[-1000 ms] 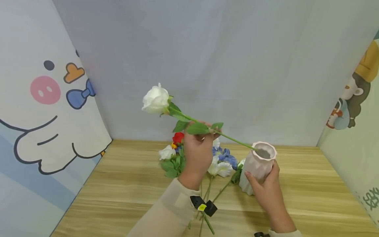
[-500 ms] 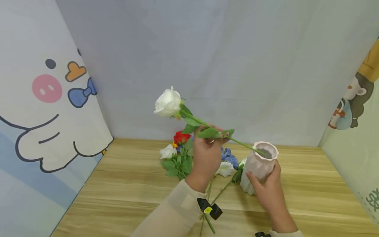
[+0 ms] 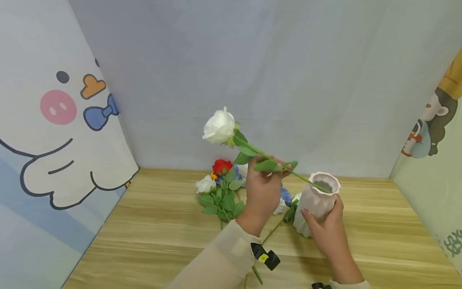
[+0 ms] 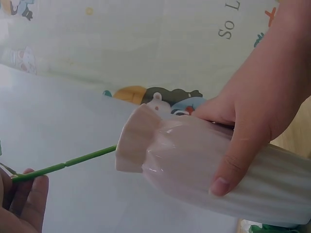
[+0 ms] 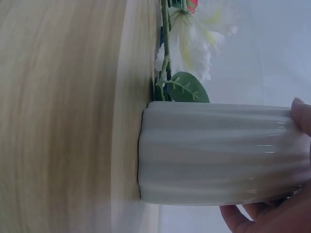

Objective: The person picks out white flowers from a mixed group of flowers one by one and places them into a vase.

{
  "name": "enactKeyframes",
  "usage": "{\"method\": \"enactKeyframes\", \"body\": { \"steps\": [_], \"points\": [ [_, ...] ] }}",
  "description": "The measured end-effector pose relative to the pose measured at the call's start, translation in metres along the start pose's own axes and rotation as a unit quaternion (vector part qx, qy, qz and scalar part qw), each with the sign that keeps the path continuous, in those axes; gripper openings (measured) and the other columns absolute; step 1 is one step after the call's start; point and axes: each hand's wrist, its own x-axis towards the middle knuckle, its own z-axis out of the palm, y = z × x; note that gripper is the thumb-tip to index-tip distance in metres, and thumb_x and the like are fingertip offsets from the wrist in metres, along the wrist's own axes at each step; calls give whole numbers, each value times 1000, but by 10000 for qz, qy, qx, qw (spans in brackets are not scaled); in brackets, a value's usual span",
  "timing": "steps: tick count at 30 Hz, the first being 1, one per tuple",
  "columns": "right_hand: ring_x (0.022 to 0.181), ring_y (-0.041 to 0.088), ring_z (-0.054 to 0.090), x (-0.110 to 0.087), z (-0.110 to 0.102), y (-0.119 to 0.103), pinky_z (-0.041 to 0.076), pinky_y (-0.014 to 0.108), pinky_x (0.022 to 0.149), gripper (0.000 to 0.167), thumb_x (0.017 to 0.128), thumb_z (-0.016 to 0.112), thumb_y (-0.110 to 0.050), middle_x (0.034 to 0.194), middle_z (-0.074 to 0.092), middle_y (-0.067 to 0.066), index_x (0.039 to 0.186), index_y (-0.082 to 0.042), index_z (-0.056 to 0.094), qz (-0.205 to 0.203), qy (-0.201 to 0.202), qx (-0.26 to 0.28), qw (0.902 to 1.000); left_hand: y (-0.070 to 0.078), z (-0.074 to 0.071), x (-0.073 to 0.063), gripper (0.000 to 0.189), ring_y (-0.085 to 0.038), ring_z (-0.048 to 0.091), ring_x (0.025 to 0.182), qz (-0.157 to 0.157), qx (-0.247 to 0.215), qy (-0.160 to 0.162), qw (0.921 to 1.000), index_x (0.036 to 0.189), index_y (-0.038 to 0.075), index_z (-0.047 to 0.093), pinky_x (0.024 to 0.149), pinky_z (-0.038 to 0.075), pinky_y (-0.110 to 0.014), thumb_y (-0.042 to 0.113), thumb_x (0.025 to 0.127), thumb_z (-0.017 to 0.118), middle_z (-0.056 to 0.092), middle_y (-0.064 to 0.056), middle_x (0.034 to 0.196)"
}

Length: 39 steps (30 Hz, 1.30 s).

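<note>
A white rose (image 3: 219,127) on a long green stem slants down to the right in the head view. My left hand (image 3: 265,190) pinches its stem among the leaves. The stem's lower end passes inside the mouth of a pale pink fluted vase (image 3: 313,208), as the left wrist view also shows at the vase's scalloped rim (image 4: 133,141). My right hand (image 3: 328,237) grips the vase from the right, thumb in front and fingers behind. In the right wrist view, the vase's base (image 5: 150,155) is at the wooden tabletop.
Left of the vase lie several flowers: a red one (image 3: 221,166), another white rose (image 3: 205,184), blue petals (image 3: 285,196) and green leaves (image 3: 223,202). My left forearm (image 3: 220,257) crosses over some stems. A grey curtain (image 3: 325,100) stands behind the wooden table (image 3: 144,224).
My left hand has moved right and slightly down with the white rose, and the stem reaches farther into the vase. The right hand and vase stay nearly in place.
</note>
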Motion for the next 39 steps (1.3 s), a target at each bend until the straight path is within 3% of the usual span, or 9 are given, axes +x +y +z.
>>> {"method": "enactKeyframes", "body": {
  "steps": [8, 13, 15, 19, 24, 33, 39],
  "points": [
    [133, 52, 40, 0, -1, 0, 34, 74, 104, 99, 98, 73, -25, 149, 29, 35, 161, -6, -1, 75, -23, 2, 10000, -6, 2, -1, 10, -50, 62, 100, 7, -16, -37, 10000, 106, -6, 48, 94, 57, -45, -3, 103, 57, 57, -23, 101],
    [132, 51, 40, 0, -1, -1, 35, 74, 104, 99, 98, 73, -25, 148, 29, 35, 161, -5, -1, 90, -24, 25, 10000, -8, 0, -3, 10, -34, 65, 96, -43, -91, -48, 9999, 102, -6, 49, 94, 57, -45, 0, 104, 57, 57, -24, 102],
    [131, 51, 41, 0, -1, -1, 35, 74, 104, 98, 98, 74, -24, 147, 30, 35, 161, -5, 1, 63, 8, 30, 10000, -9, 1, -4, 11, -33, 65, 96, -55, -165, -41, 9998, 103, -8, 48, 94, 57, -46, -1, 104, 57, 56, -27, 102],
    [130, 49, 42, 0, -1, 0, 36, 72, 104, 97, 97, 74, -22, 145, 32, 35, 160, -3, 2, 33, 75, 20, 10000, -10, 4, -5, 14, -43, 63, 99, -110, -223, -94, 9996, 103, -9, 48, 94, 57, -46, 0, 104, 58, 54, -33, 103],
    [131, 48, 42, -1, -1, -1, 35, 71, 105, 98, 97, 74, -22, 146, 32, 34, 161, -5, 2, 87, 50, 50, 9999, -12, 7, -5, 10, -50, 62, 102, -157, 17, -70, 9999, 104, -5, 50, 94, 57, -44, 2, 105, 57, 58, -24, 103],
    [132, 49, 41, -2, -2, -5, 33, 71, 108, 98, 96, 75, -20, 147, 33, 34, 160, -3, 3, 141, 154, -13, 9998, -11, 17, -5, 8, -29, 69, 96, -138, -66, -42, 9999, 99, -8, 52, 93, 57, -47, -4, 103, 58, 60, -18, 97],
    [131, 48, 42, -3, -2, -6, 33, 71, 107, 96, 95, 76, -17, 145, 34, 34, 159, -2, 5, 17, 163, 8, 9999, -11, 19, -4, 6, -26, 70, 96, -136, 117, 39, 9998, 103, -1, 52, 92, 58, -44, -4, 103, 57, 62, -13, 97]
  ]
}}
